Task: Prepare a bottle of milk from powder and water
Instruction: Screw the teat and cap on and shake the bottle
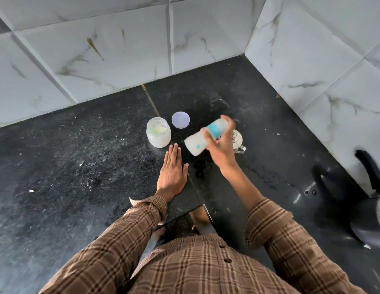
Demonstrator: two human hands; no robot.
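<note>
My right hand (221, 145) grips a baby bottle (195, 143) with a teal collar and white milk inside. The bottle lies nearly sideways in the air above the black counter (78, 166), blurred by motion. My left hand (173, 168) rests flat and open on the counter, just below an open clear jar of powder (158, 132). The jar's pale lilac lid (180, 120) lies flat on the counter to the jar's right. A clear glass vessel with a handle (238, 141) stands behind my right hand, partly hidden.
White marble-look tiled walls (121, 49) meet in a corner at the back right. A dark chair or stool (359, 209) stands at the right edge. Specks of powder and wet patches mark the counter near the bottle.
</note>
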